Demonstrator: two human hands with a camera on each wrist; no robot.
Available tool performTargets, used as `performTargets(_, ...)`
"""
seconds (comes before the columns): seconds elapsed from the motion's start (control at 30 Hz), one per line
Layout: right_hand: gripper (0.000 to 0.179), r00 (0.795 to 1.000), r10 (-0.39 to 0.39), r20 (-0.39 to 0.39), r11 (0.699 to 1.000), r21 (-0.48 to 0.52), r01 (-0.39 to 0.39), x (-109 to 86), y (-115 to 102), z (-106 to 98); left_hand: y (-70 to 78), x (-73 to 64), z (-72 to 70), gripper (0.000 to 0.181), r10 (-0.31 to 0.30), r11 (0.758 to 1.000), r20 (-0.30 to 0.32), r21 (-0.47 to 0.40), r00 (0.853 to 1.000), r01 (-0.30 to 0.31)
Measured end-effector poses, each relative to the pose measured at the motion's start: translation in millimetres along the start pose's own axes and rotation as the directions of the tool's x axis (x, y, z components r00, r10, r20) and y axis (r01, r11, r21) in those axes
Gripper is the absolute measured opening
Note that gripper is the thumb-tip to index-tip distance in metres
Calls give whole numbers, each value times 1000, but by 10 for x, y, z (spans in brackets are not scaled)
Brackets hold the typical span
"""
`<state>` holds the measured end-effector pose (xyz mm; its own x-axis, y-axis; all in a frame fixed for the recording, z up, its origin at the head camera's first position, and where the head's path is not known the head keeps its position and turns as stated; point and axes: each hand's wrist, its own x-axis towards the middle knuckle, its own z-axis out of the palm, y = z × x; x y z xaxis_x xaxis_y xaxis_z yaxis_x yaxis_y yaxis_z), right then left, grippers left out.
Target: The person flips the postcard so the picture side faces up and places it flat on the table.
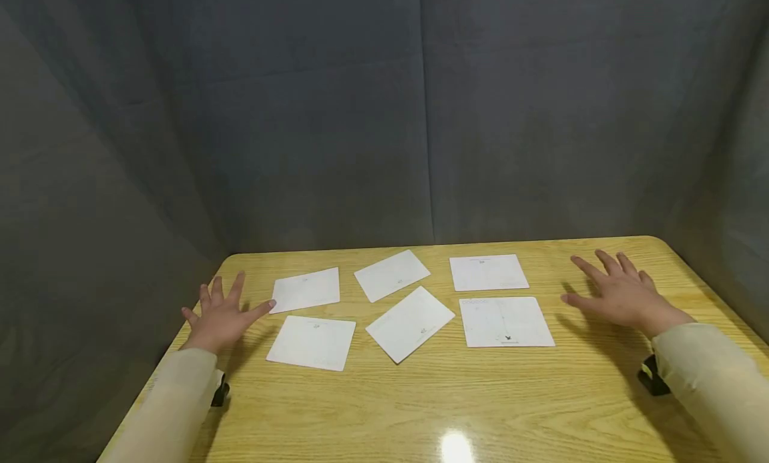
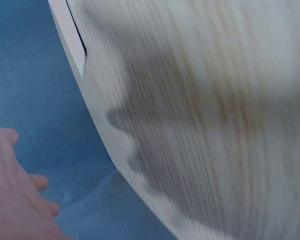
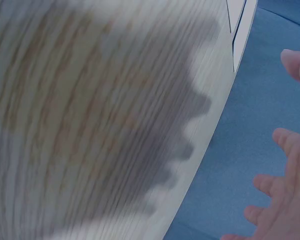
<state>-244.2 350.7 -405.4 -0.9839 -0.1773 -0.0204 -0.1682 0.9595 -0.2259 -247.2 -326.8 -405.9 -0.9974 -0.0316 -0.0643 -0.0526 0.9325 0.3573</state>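
Observation:
Several white paper cards lie flat on the wooden table in two rows. My left hand (image 1: 219, 319) is spread above the table's left side, fingers apart and holding nothing. Its thumb tip overlaps the corner of the far left card (image 1: 306, 291) in the head view; a shadow below suggests the hand is raised. Nearer me is the near left card (image 1: 311, 343). Over the right side, my right hand (image 1: 627, 296) is likewise spread and holds nothing. Closest to it are the near right card (image 1: 506, 321) and the far right card (image 1: 488, 273), both apart from its fingers.
Between the side cards lie two tilted cards, a far middle one (image 1: 392, 276) and a near middle one (image 1: 410, 324). Small dark print marks the cards. Grey cloth (image 1: 324, 116) hangs behind and beside the table (image 1: 360, 409). A light glares near the front.

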Motion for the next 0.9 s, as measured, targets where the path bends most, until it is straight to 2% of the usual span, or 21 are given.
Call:
performTargets(0.17, 92, 1000, -9, -3, 1000, 22, 9, 25, -41, 14, 129, 32, 38, 112, 5, 999, 31, -34, 1000, -4)
performTargets(0.47, 89, 999, -44, -7, 998, 48, 44, 51, -114, -8, 382, 93, 122, 107, 28, 998, 27, -57, 999, -26)
performTargets(0.77, 89, 998, -63, 4, 991, 117, 62, 95, -240, 0, 767, 182, 281, 102, 67, 980, 56, -193, 996, -55)
performTargets(0.9, 88, 998, -62, 19, 980, 189, 57, 124, -291, 11, 923, 208, 325, 100, 96, 968, 74, -238, 993, -76)
